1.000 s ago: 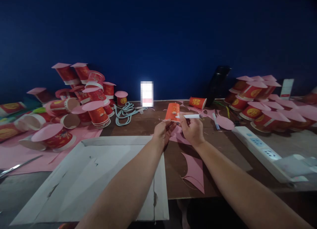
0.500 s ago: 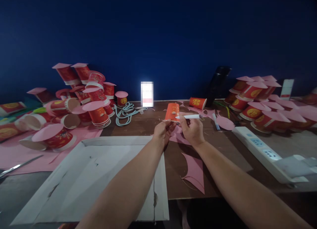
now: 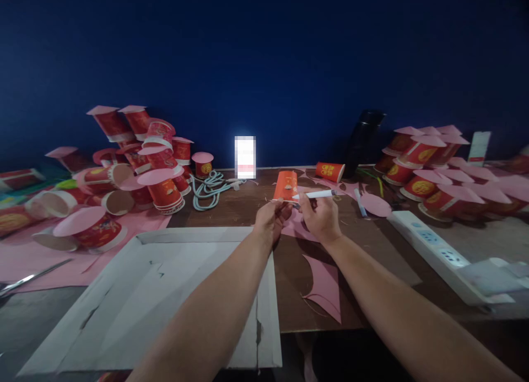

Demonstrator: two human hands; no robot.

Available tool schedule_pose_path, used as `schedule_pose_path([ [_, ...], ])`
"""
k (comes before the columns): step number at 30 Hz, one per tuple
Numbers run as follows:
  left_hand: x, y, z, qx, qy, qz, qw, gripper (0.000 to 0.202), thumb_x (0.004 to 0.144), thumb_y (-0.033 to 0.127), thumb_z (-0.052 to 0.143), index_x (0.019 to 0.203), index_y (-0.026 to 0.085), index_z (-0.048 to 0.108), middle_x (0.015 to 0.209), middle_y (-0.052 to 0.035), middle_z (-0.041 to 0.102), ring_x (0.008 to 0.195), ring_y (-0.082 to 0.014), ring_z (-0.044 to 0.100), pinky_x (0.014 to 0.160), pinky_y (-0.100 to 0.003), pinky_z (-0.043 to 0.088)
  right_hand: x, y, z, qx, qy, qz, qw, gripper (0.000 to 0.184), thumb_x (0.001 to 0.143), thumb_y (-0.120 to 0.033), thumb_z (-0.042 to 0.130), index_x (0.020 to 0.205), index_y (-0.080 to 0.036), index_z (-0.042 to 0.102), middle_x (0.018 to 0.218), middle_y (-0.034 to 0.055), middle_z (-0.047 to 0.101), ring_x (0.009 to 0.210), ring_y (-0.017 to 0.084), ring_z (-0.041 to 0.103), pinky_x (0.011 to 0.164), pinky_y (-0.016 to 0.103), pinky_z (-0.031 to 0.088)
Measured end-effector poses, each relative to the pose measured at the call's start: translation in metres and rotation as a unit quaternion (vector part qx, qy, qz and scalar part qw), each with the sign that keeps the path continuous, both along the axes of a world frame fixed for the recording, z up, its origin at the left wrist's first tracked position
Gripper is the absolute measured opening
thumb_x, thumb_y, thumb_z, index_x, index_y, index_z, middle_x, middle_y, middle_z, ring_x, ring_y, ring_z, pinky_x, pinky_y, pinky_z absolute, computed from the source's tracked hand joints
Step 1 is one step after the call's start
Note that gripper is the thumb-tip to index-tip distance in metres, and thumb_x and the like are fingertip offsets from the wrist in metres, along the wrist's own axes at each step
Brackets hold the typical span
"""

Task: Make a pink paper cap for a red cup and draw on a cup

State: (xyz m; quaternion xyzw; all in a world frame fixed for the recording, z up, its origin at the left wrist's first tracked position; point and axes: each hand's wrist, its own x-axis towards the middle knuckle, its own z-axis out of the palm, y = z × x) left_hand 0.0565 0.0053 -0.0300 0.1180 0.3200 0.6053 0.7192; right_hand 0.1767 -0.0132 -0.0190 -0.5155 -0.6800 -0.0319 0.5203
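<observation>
A red paper cup with small pale marks on its side is in front of me. My left hand is closed on the cup's near rim. In my right hand is a white marker with a dark end, its tip at the cup's side. Whether the tip touches the cup I cannot tell. Pink paper scraps lie on the brown table beneath and nearer me. A second red paper cup lies on its side behind my right hand, and a marker cap or pen lies beside a pink paper disc.
Red cups with pink discs are piled at left and right. A white cardboard tray lies under my left forearm. Around stand a coiled cable, a lit phone, a black bottle, a power strip and scissors.
The held cup has shifted very slightly left, along with my left hand and the marker tip. Both hands keep their hold.
</observation>
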Motion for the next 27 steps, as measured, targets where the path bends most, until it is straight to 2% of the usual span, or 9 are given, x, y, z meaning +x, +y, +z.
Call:
schedule_pose_path([
  [9,-0.0008,0.0009,-0.001,-0.002,-0.004,0.007,1.0,0.012,0.077,0.003,0.055,0.066,0.009,0.056,0.06,-0.0054,0.062,0.056,-0.0106,0.062,0.063,-0.022,0.052,0.0022,-0.0003,0.0029,-0.035,0.012,-0.001,0.999,0.025,0.086,-0.036,0.051,0.076,-0.017,0.064,0.064,0.0042,0.066,0.057,0.016,0.058,0.06,0.027,0.044],
  [18,-0.0007,0.0012,0.0008,-0.005,-0.004,0.011,1.0,0.012,0.078,0.004,0.054,0.068,0.009,0.057,0.06,-0.0056,0.062,0.056,-0.0104,0.062,0.063,-0.021,0.052,-0.0005,-0.0009,-0.0005,-0.03,0.007,-0.015,0.999,0.029,0.087,-0.038,0.049,0.073,-0.017,0.062,0.066,0.006,0.066,0.059,0.016,0.059,0.06,0.028,0.044],
  [27,-0.0007,-0.0002,0.0011,-0.004,-0.006,0.005,1.0,0.009,0.078,0.005,0.055,0.07,0.009,0.057,0.062,-0.0061,0.062,0.057,-0.0112,0.062,0.064,-0.022,0.052,0.0009,0.0021,-0.003,0.007,0.019,-0.006,1.0,0.025,0.088,-0.036,0.048,0.083,-0.017,0.062,0.061,0.0039,0.064,0.059,0.018,0.06,0.062,0.029,0.046],
])
